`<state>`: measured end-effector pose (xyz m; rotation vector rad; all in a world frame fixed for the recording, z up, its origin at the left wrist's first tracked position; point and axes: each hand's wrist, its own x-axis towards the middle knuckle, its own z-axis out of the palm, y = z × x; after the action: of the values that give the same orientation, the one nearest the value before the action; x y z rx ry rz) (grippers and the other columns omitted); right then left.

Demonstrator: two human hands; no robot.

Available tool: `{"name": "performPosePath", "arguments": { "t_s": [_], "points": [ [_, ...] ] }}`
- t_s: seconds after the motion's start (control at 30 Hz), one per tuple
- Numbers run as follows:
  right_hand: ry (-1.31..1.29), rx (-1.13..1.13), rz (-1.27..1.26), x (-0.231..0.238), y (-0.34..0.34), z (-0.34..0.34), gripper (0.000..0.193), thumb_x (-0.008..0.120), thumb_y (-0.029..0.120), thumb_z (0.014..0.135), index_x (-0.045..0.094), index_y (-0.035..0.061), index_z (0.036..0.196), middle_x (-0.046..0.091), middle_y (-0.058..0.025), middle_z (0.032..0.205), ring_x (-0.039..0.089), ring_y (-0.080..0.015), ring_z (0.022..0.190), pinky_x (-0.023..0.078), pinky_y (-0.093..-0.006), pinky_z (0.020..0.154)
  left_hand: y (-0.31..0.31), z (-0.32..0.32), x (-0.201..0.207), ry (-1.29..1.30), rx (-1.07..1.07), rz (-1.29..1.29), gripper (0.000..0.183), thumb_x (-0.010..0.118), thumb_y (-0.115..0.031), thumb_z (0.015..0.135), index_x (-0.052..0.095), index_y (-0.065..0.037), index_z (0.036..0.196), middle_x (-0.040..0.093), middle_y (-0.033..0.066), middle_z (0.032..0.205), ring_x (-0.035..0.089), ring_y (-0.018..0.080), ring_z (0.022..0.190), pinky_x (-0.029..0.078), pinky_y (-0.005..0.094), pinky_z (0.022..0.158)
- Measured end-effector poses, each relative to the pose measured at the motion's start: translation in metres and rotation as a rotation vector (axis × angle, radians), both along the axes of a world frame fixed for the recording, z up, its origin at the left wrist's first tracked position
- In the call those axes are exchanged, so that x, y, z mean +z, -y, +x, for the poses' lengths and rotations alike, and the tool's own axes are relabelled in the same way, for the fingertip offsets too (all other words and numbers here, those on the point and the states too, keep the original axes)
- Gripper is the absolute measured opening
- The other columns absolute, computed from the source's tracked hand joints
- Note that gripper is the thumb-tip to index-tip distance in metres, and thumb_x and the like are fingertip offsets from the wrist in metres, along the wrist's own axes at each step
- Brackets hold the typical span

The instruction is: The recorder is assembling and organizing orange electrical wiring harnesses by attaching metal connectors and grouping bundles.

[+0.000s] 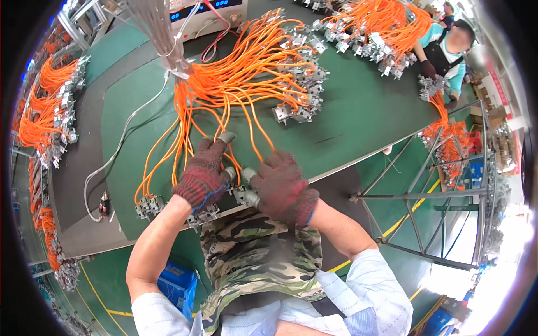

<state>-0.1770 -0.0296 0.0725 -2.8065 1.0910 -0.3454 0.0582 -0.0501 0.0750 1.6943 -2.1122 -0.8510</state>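
Note:
A large bundle of orange cables (224,84) fans out over the green table, with metal connectors (302,78) at the cable ends. My left hand (203,175), in a dark red knitted glove with grey fingertips, lies over the near strands, its fingers curled about an orange cable. Close beside it, my right hand (284,187) is slightly blurred and gloved alike. Its bent fingers are at a metal connector (241,194) by the table's near edge; the palm hides part of the grip. More connectors (150,206) lie left of my left forearm.
A power supply (207,17) with lit displays stands at the back. A white cable (126,131) and a small black clip (104,204) lie on the left. Other orange cable bundles (375,31) flank the table. A co-worker (448,53) handles connectors at right, beyond a metal frame (420,196).

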Motion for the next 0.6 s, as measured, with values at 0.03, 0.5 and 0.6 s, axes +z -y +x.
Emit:
{"name": "performPosePath", "arguments": {
  "t_s": [0.03,0.5,0.6],
  "points": [
    [0.131,-0.06,-0.011,0.002,0.002,-0.006,0.05,0.076,0.032,0.083,0.072,0.007,0.126,0.07,-0.0112,0.103,0.065,-0.0335,0.106,0.046,-0.0511,0.103,-0.003,-0.003,0.002,0.087,0.003,-0.08,0.078,0.077,-0.014,0.082,0.048,-0.017,0.155,0.051,0.0267,0.151,0.055,0.049,0.135,0.051,0.0505,0.109],
    [0.345,-0.392,-0.633,-0.075,0.114,-0.078,0.089,0.091,0.024,0.071,0.05,0.0055,0.148,0.055,-0.0193,0.139,0.058,-0.0419,0.121,0.049,-0.0552,0.098,0.014,-0.11,-0.016,0.342,-0.425,-0.452,0.042,0.081,-0.039,0.074,0.075,-0.007,0.101,0.073,0.0179,0.096,0.068,0.0372,0.108,0.036,0.0639,0.118],
    [0.376,-0.347,-0.595,-0.072,0.113,-0.081,0.081,0.091,0.024,0.07,0.055,0.0125,0.141,0.059,-0.0161,0.131,0.059,-0.0397,0.115,0.049,-0.0527,0.098,0.013,-0.098,-0.017,0.341,-0.547,-0.368,0.03,0.082,-0.035,0.07,0.075,-0.008,0.08,0.07,0.0141,0.073,0.07,0.0342,0.088,0.038,0.0609,0.118]
  ]
}}
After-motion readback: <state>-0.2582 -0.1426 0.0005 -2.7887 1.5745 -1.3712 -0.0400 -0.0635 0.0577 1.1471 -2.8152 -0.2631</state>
